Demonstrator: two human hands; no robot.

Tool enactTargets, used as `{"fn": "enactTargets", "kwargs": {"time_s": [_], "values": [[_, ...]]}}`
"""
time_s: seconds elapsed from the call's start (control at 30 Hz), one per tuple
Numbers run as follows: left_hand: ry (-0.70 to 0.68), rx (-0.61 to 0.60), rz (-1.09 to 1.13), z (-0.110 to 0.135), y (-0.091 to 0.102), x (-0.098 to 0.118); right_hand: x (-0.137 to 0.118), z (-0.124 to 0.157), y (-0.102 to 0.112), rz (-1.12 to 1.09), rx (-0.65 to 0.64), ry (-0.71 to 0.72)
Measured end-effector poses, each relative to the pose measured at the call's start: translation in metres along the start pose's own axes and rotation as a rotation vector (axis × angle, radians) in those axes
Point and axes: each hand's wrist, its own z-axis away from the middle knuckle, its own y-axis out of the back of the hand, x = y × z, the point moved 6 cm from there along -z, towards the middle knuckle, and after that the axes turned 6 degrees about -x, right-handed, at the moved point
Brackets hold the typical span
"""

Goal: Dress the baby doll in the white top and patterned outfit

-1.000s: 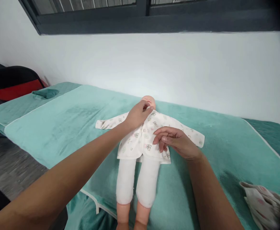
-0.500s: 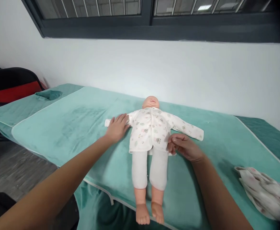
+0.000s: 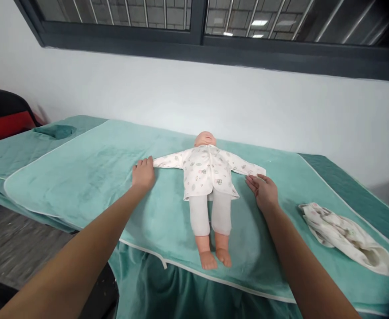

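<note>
A baby doll (image 3: 206,139) lies on its back, dressed in a white printed jacket (image 3: 203,173) and white trousers (image 3: 221,212), with bare feet toward me. Both sleeves stretch out sideways. My left hand (image 3: 143,173) is closed at the end of the left-side sleeve (image 3: 169,161), its bent fingers hiding the cuff. On the other side, my right hand (image 3: 264,191) is at the lower edge of the right-side sleeve (image 3: 247,167), near the cuff. Its fingers are stretched out and slightly apart, with fingertips touching the cloth.
A light green padded cover (image 3: 81,177) lies over the bed under the doll. Crumpled printed white cloth (image 3: 345,235) rests at the right. Behind the bed are a white wall (image 3: 247,106) and a barred window. A black and red chair (image 3: 8,119) stands at the far left.
My left hand has moved outward along the sleeve to its end. The right hand has gone from the jacket's hem up and outward to the other cuff. The view has shifted.
</note>
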Motion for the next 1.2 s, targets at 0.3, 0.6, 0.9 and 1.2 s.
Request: {"fn": "enactTargets", "kwargs": {"time_s": [0.3, 0.6, 0.9, 1.2], "values": [[0.06, 0.166, 0.141, 0.017, 0.011, -0.007, -0.003, -0.005, 0.003, 0.35, 0.064, 0.209], [-0.069, 0.188, 0.087, 0.022, 0.009, 0.007, -0.009, 0.007, -0.023, 1.014, -0.08, 0.378], [-0.045, 0.174, 0.087, 0.019, 0.005, 0.001, -0.004, 0.019, -0.035, 1.497, -0.071, 0.328], [0.029, 0.175, 0.161, 0.02, 0.005, -0.006, -0.004, 0.006, -0.039, 1.574, -0.068, 0.282]]}}
